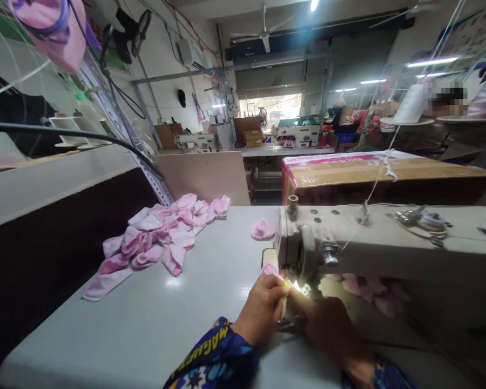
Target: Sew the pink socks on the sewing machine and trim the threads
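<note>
A white sewing machine (pixel 372 232) stands on the grey-white table, its lamp lit by the needle. My left hand (pixel 265 297) is closed just left of the needle, fingers pinched on a pink fabric piece (pixel 270 269) that shows above the knuckles. Close beside it, under the machine head, my right hand (pixel 324 321) is blurred and in shadow; its fingertips are hidden behind the left hand and the glare. Another small pink piece (pixel 262 229) lies behind the needle area. Beneath the machine arm are more pink pieces (pixel 368 286).
A heap of pink and white fabric strips (pixel 162 232) lies on the left of the table (pixel 105 329). Behind the machine stands a large cardboard box (pixel 348 167). A thread cone (pixel 410 102) feeds thread down to the machine. Other sewing machines and a person are farther back.
</note>
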{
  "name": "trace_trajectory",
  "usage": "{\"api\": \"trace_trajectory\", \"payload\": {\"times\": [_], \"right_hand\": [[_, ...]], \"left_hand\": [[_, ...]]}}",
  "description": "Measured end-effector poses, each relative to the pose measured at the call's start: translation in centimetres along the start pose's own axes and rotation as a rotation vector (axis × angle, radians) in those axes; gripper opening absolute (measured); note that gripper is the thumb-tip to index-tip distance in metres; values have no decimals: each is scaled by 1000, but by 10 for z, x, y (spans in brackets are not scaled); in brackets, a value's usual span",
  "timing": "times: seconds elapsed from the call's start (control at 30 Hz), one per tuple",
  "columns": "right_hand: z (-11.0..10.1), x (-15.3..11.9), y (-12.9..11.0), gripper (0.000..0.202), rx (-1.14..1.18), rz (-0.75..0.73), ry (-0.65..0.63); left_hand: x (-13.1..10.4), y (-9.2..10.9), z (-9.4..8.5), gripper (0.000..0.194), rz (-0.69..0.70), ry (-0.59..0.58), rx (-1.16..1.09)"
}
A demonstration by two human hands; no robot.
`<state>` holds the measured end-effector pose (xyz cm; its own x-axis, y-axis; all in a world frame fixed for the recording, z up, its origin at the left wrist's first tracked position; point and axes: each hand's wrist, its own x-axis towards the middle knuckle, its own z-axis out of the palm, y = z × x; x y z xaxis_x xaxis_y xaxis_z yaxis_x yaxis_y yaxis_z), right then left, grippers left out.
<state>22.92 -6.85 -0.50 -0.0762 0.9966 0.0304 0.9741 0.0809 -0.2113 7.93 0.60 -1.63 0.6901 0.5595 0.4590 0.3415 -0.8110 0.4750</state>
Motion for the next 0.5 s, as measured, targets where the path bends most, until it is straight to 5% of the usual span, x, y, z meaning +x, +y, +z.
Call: {"api": "trace_trajectory", "payload": {"times": [0.5], "right_hand": [[24,1,7,51,-44,-18,152]], "left_hand": [[-6,3,1,15,-10,34,148]]}}
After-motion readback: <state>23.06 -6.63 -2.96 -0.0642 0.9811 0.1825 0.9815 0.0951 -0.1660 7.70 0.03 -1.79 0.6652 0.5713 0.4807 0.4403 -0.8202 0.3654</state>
